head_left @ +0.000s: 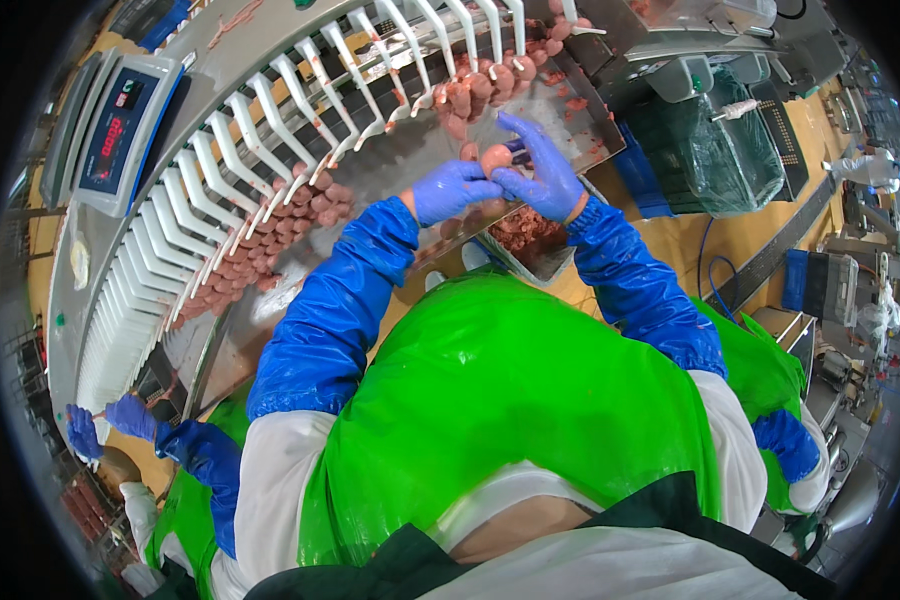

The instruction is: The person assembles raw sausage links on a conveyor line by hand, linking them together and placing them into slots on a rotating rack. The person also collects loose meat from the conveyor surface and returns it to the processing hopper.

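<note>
Here the left hand in a blue glove is curled, its fingers pressed together around the end of a pink sausage piece, which it pinches from the left side. The right hand, also gloved in blue, is half open: its fingers reach up and over the same piece and its thumb side meets the left hand, so both hands touch the meat between them. A dark blue object just beside the right hand's fingers is too hidden to tell what it is.

Just above the hands, more sausages hang from the white hooks of a long curved rack, and further to the left of the left hand another bunch hangs lower. Below the hands lies a metal tray with minced pink meat, partly covered by the right sleeve. The steel bench under the hooks is blurred. Far left of the hands stands a scale display. At the lower left edge, another person's gloved hand is cut off by the dark rim.
</note>
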Available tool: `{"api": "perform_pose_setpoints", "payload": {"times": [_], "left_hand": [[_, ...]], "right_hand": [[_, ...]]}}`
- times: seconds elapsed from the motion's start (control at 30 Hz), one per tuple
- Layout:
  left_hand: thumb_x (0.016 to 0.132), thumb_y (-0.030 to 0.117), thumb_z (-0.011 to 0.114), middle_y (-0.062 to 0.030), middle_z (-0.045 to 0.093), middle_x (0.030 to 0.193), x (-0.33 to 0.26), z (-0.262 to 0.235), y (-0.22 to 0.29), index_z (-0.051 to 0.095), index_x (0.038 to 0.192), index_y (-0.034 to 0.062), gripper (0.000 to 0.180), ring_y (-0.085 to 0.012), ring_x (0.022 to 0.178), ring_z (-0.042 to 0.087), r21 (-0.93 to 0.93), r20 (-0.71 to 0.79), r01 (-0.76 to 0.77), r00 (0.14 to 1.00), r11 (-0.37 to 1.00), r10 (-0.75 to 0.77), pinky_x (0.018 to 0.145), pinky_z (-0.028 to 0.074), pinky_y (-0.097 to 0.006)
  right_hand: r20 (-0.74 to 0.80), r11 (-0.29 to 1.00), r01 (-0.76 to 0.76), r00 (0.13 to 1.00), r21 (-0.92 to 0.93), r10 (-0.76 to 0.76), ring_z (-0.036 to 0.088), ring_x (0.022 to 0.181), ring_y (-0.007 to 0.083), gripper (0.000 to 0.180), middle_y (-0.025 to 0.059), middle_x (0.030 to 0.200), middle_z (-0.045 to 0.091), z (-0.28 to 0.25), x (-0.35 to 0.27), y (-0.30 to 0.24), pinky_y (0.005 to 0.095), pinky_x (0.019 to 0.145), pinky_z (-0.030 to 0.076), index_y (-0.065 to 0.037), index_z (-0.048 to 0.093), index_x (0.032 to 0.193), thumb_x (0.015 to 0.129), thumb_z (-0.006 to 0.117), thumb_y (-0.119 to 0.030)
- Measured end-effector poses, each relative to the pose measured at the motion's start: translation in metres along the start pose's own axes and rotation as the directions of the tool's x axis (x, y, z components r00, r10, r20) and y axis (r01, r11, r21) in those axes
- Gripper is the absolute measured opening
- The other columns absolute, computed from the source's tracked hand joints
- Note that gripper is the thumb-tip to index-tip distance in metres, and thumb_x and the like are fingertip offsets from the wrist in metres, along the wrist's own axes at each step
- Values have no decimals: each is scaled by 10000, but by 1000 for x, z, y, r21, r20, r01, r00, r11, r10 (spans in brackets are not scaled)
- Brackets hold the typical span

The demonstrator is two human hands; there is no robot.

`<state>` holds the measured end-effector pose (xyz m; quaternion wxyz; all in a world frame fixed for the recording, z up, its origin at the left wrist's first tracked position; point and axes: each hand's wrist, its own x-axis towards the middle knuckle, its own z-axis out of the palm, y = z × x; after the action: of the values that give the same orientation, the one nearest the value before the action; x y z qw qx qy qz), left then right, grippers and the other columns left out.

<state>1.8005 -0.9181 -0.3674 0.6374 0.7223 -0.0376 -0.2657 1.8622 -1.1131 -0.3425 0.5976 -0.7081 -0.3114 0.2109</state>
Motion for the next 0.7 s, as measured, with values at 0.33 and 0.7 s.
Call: {"api": "perform_pose_setpoints", "payload": {"times": [0.33, 0.7], "left_hand": [[888, 268, 604, -105, 671, 969, -7, -21, -44, 652, 1092, 12, 331, -156, 873, 592, 344, 361, -69, 930, 936, -64, 805, 485, -336], [898, 318, 570, -85, 691, 987, -12, -11, -42, 687, 1046, 55, 323, -163, 896, 630, -90, 191, -70, 978, 994, 86, 836, 481, -316]], "right_hand": [[385, 952, -261, 904, 158, 184, 574, 765, 64, 561, 15, 842, 623, 2, 2, 40, 217, 668, 474, -41, 363, 1418, 884, 534, -34], [336, 940, -274, 921, 202, 196, 486, 667, 55, 595, -23, 755, 510, 8, 11, 16, 199, 629, 416, -64, 376, 1437, 855, 476, 11]]}}
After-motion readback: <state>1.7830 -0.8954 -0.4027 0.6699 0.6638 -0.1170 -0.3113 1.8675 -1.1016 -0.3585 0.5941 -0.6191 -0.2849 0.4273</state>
